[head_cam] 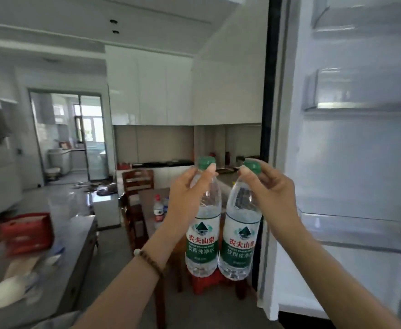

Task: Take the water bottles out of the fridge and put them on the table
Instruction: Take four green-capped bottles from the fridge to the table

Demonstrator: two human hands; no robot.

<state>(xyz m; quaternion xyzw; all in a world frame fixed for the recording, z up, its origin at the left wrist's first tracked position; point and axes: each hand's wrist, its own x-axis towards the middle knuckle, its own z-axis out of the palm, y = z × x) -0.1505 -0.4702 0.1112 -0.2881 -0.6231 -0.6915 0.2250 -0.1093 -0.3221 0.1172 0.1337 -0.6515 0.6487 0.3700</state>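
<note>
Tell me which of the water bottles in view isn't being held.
The red-capped bottle standing on the wooden table beyond. The two green-capped bottles hang by their necks, one from the left hand, one from the right hand.

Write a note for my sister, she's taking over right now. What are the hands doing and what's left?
Left hand: holds the left bottle by its neck.
Right hand: holds the right bottle just under the cap.
Both bottles hang upright, side by side, beside the open fridge door.
Done: both are out of the fridge.
Left: carry them to the table ahead and set them down.
</note>
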